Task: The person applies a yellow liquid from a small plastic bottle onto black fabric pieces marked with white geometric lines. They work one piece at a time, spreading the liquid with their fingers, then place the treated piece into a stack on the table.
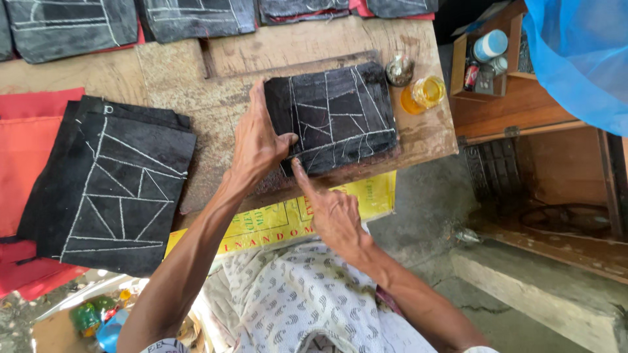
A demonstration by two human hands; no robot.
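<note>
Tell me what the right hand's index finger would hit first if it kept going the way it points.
The right hand already touches the black chalk-marked cloth at its near edge.

A worn brown wooden table (261, 49) is being occupied by chalk-lined black fabric pieces (333, 117), flat red cloth (29, 150) and a small yellow-filled glass (426, 91).

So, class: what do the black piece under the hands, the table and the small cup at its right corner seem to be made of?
Black piece: probably soft matte cloth, with limp edges and chalky white lines. Table: bare worn wood, showing grain and stains. Cup: clear glass or plastic, see-through and yellow-tinted. Left hand presses the piece; right hand points at its edge.
</note>
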